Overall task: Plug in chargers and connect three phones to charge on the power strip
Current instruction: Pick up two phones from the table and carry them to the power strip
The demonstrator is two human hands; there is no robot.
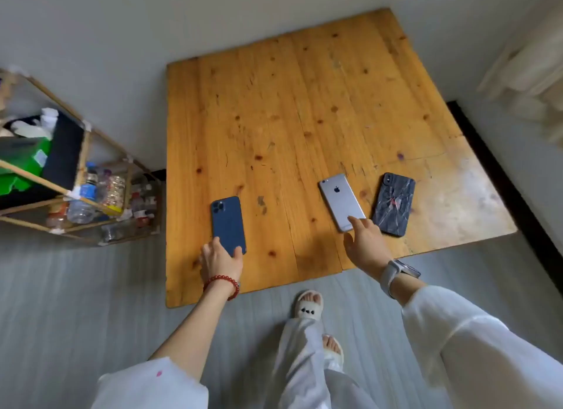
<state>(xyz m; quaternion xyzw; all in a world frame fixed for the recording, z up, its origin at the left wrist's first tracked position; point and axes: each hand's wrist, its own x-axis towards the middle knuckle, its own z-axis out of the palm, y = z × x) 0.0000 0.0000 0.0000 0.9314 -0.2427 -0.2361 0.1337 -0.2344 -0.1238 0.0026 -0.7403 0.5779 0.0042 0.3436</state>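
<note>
Hands (221, 261) touch phones (341, 201); shelf (76, 177) stands left.

A person in loose white clothing: wide white sleeves (475, 341) pushed up the forearms, the left one with a small pink mark, and pale trousers (301, 369). A red bead bracelet (221, 284) circles the left wrist, a white-strapped watch (396, 273) the right. Cream open-toed slippers (307, 305) show bare toes.

We count three phones lying back-up on one square knotty pine table (274, 104): one dark blue phone (228, 221), one silver phone (341, 200) and one phone in a black marbled case (394, 203), plus two bare hands.
</note>
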